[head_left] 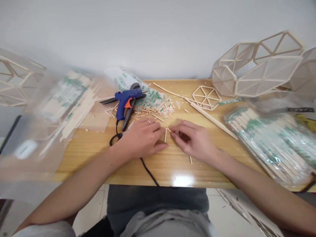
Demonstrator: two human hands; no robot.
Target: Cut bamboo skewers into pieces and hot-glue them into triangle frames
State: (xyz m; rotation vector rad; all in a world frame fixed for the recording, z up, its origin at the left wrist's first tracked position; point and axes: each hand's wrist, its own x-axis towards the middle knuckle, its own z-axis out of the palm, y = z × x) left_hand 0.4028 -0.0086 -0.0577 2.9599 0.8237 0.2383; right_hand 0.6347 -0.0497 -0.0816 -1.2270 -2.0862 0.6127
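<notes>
Two short wooden sticks meet at a point on the table between my hands. My left hand [145, 136] rests palm down, its curled fingers and thumb bracing one short stick [165, 135] from the side. The other short stick [169, 130] is pinched at its end by the fingers of my right hand [195, 140], which partly hide it. Under the right hand, another stick [191, 160] pokes out. Left of them lies a blue glue gun [127, 98] with an orange trigger, on top of black-handled cutters [128, 117].
Cut stick scraps [160, 108] and a crumpled plastic bag [128, 79] lie behind. A hexagonal stick frame [206, 97] and long sticks [212, 120] are at back right. Bagged sticks [266, 141] fill the right, below a large panelled stick structure [266, 75]. A black cable [149, 171] crosses the front edge.
</notes>
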